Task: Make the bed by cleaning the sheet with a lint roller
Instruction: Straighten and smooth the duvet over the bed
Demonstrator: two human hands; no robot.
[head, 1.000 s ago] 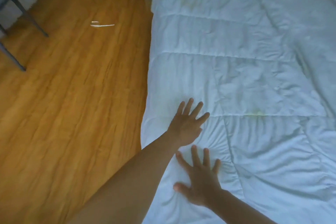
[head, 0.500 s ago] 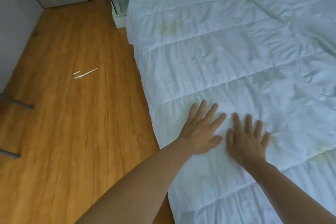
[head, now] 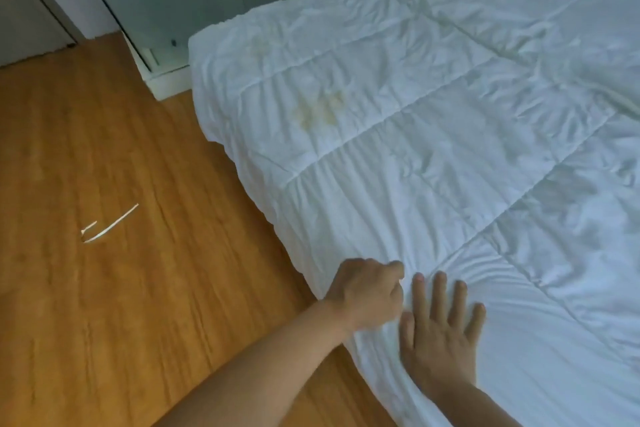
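A white quilted sheet (head: pixel 433 135), soft and puffy with stitched channels running across it, is being spread over the bed, reaching to the mattress edge that borders the orange-brown wooden floor (head: pixel 121 288). The left hand (head: pixel 365 291) is being held at the near edge of the sheet with its fingers curled under; a fold of fabric appears to be pinched there, though the fingertips are hidden and a firm grip cannot be confirmed. The right hand (head: pixel 440 326) is being pressed flat on the sheet just beside it, fingers straight and spread, holding nothing. Fine creases are being gathered in the cloth around both hands, which suggests a light, limp, yielding material that is likely to bunch and slide rather than stay put. It is judged that the sheet is best taken at its free edge or a stitched seam, where the cloth is firmer, and kept taut under a flat palm so that a roller is not dragging wrinkles along. Faint yellowish marks (head: pixel 320 109) are being shown near the far corner. No lint roller is being seen in this view. A thin white strip (head: pixel 110 224) is lying on the floor, well apart from the bed
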